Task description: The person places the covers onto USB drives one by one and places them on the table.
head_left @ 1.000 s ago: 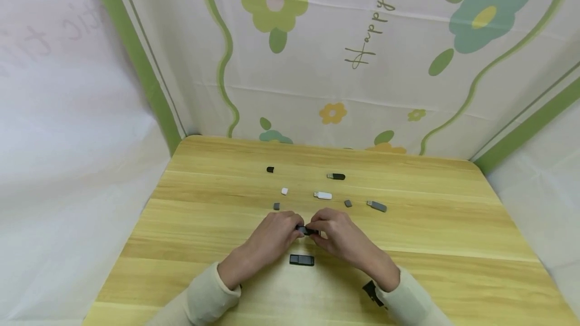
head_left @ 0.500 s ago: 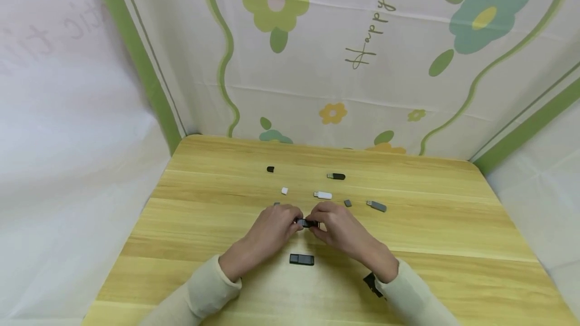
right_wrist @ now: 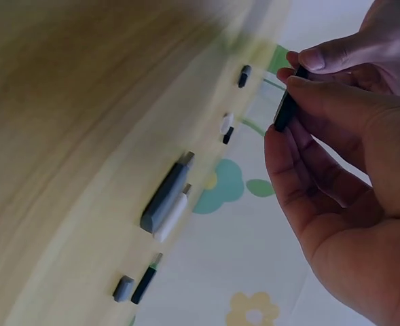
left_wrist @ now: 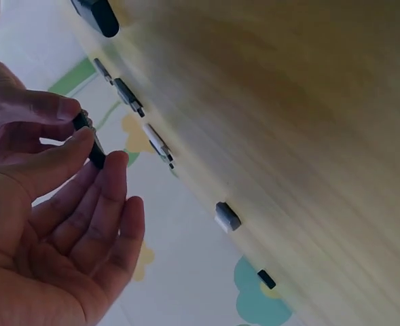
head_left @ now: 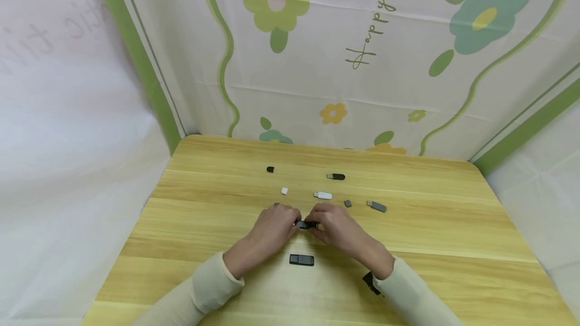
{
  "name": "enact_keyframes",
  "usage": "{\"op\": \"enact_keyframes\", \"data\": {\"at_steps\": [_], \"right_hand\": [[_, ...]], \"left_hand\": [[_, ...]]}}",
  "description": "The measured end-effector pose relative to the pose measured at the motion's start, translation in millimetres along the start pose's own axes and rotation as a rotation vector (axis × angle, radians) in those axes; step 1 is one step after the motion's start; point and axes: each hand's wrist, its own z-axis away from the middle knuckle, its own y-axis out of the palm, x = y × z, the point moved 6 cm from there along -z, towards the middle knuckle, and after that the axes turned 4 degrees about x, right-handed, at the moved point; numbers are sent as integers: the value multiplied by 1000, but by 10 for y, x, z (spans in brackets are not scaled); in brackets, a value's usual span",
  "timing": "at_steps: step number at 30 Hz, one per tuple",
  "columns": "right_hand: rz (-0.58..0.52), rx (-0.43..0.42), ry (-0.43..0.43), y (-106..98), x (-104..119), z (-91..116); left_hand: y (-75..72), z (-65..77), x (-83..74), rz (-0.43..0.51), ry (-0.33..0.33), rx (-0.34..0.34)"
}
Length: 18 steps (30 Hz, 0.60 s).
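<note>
A black USB flash drive (head_left: 302,225) is held level between both hands, over the middle of the table. My left hand (head_left: 274,225) pinches its left end with thumb and fingers. At the other end, my right hand (head_left: 336,224) grips it the same way. In the left wrist view the drive (left_wrist: 96,151) shows between the thumb and fingertips, and in the right wrist view the drive (right_wrist: 286,109) stands out dark against the cloth. Fingers cover parts of both ends. Nearer the body, a second black flash drive (head_left: 301,259) lies flat.
Beyond the hands lie a black drive (head_left: 338,176), a white drive (head_left: 323,195) and a grey drive (head_left: 377,206), connectors bare. Loose caps lie around: black (head_left: 270,169), white (head_left: 284,191), grey (head_left: 348,204), and another grey cap (head_left: 277,204) partly behind the left hand. A patterned cloth (head_left: 299,74) hangs behind.
Both hands moved slightly away from the body with the drive, then a touch to the left. The left hand now hides most of the nearby grey cap. The things on the table stay put.
</note>
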Motion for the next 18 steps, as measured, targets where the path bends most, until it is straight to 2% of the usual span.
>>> {"op": "enact_keyframes", "data": {"at_steps": [9,18], "right_hand": [[-41,60,44,137,-41,-12],[-92,115,94,278,-39,7]], "left_hand": [[102,-9,28,-70,-73,43],[201,-29,22,-155,-89,100]]}}
